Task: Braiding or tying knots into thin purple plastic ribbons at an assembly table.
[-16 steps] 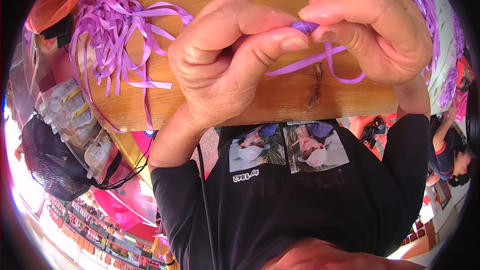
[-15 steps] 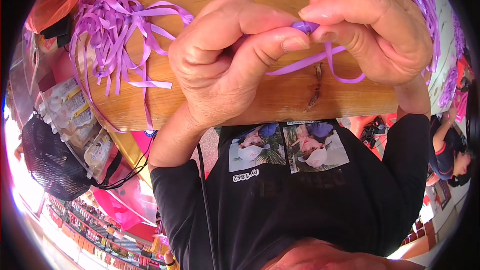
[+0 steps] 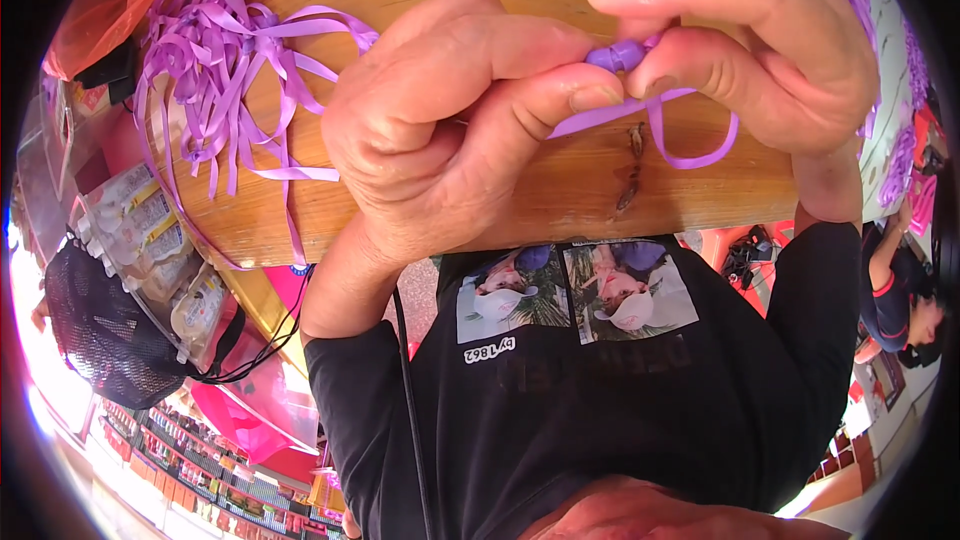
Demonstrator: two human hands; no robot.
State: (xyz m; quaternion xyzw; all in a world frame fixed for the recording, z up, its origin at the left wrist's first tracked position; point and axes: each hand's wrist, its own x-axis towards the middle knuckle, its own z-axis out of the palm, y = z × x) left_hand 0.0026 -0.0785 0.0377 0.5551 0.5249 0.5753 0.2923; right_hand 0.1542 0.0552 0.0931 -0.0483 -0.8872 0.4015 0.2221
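Above the wooden table [image 3: 560, 202] in the head view, the left hand [image 3: 430, 120] pinches a small purple piece [image 3: 614, 56] between thumb and forefinger; the right hand [image 3: 765, 55], forefinger raised, has its thumb just beside it, grip unclear; purple ribbon [image 3: 595, 119] loops below

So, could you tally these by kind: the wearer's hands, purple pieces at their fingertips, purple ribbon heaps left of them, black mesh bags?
Hands, left hand and right hand: 2
Purple piece: 1
Ribbon heap: 1
Black mesh bag: 1
Total: 5
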